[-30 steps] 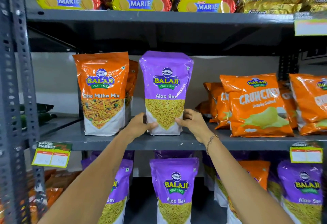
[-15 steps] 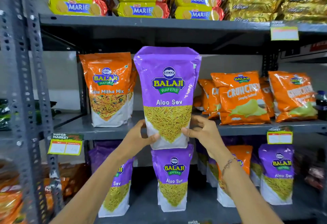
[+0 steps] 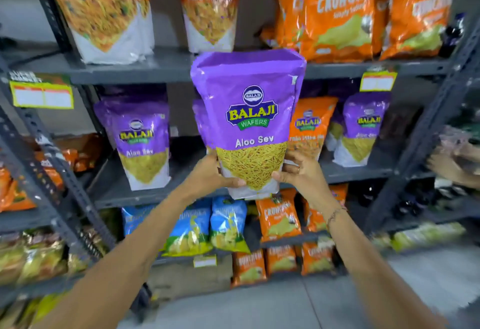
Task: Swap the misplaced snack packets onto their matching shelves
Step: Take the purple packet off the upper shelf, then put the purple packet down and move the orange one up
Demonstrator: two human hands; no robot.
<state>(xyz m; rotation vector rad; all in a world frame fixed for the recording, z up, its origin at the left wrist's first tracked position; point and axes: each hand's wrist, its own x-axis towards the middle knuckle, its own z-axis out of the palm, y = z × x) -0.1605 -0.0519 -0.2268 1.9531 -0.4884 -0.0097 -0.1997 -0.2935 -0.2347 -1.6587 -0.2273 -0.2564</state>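
A purple Aloo Sev packet (image 3: 248,120) is held upright in the air in front of the shelves. My left hand (image 3: 207,175) grips its lower left edge and my right hand (image 3: 298,172) its lower right edge. Behind it, a shelf (image 3: 358,170) carries more purple Aloo Sev packets (image 3: 141,141) (image 3: 362,128) and one orange Mitha Mix packet (image 3: 310,131) among them. The shelf above (image 3: 155,68) holds orange Mitha Mix packets (image 3: 104,11) (image 3: 209,9) at the left and orange Crunchex bags (image 3: 340,14) at the right.
Lower shelves hold blue chip bags (image 3: 207,224) and small orange bags (image 3: 278,219). Grey slotted uprights (image 3: 52,152) (image 3: 420,126) frame the rack. Yellow price tags (image 3: 41,93) (image 3: 378,81) hang from the upper shelf edge. Another person's hand (image 3: 452,165) shows at the right edge. The floor (image 3: 337,302) lies below.
Both hands have lifted the purple packet off the orange-packet shelf and brought it down and toward me. The view has tilted down, so the shelf with purple packets is now behind it.
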